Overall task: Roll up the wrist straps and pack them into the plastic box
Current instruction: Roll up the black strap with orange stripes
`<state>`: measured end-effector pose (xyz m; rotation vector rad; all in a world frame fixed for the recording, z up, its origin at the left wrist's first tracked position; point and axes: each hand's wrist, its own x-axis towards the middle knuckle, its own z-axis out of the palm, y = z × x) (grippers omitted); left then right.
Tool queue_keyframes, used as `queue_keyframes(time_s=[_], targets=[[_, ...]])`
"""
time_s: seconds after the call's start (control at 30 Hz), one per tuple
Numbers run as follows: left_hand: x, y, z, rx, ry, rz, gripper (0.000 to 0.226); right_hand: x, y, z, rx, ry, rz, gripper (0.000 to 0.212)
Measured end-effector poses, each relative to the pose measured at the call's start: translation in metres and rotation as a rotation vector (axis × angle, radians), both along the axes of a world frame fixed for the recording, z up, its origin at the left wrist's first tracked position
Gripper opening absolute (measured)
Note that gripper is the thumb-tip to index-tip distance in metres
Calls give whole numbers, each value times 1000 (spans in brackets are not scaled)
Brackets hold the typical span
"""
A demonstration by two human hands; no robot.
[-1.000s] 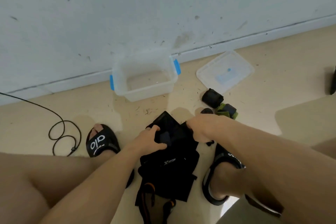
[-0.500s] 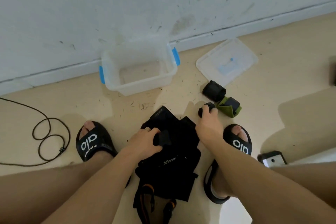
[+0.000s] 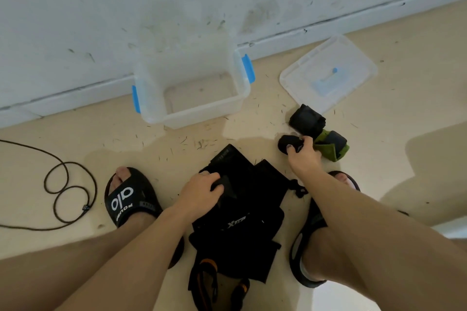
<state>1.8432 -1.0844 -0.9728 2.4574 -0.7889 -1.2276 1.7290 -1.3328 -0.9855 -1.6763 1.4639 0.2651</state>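
The right hand point(image 3: 304, 156) curls its fingers around a small rolled black strap point(image 3: 288, 145) on the floor point(image 3: 404, 113), just beside a rolled black strap point(image 3: 307, 120) and a green and black one point(image 3: 332, 145). The left hand point(image 3: 202, 192) grips a fold of the pile of black straps point(image 3: 242, 219) lying between two feet in black sandals. The clear plastic box point(image 3: 192, 88) with blue clips stands open against the wall, nothing visible inside. Its lid point(image 3: 328, 73) lies flat to the right. A dark cable point(image 3: 68, 192) coils on the floor at the left.
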Motion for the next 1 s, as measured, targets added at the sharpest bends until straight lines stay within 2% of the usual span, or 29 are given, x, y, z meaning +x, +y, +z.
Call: queue_keyframes(time_s=[0.1, 0.2, 0.3, 0.37, 0.4, 0.47, 0.53, 0.6, 0.67, 0.77, 0.9, 1.0], targets=[[-2, 0, 7, -17, 58, 62, 19, -6, 0, -1, -103, 182, 69, 53], [-4, -3, 16, -52, 170, 243, 22, -11, 6, 0, -154, 271, 30, 60], [-5, -6, 32, -98, 249, 377, 17, -14, 18, 6, -246, 215, 33, 49], [-7, -7, 35, -147, 338, 477, 26, -15, 27, 11, -328, 121, 81, 40], [-9, -8, 40, -178, 395, 542, 21, -14, 32, 13, -331, 72, 119, 37], [-13, -10, 47, -206, 447, 628, 15, -12, 41, 19, -219, -25, 182, 25], [-17, -12, 60, -232, 448, 668, 18, -11, 50, 30, 35, -130, 180, 20], [-19, -12, 72, -265, 413, 671, 18, -7, 61, 46, 283, -209, 157, 27], [-19, -13, 81, -304, 379, 674, 17, -5, 69, 66, 404, -265, 158, 37], [-21, -11, 101, -353, 306, 670, 17, -7, 75, 95, 463, -276, 235, 46], [-28, -3, 126, -403, 212, 650, 22, -21, 82, 128, 396, -278, 364, 36], [-36, 2, 141, -455, 219, 662, 24, -36, 98, 147, 438, -253, 497, 37]])
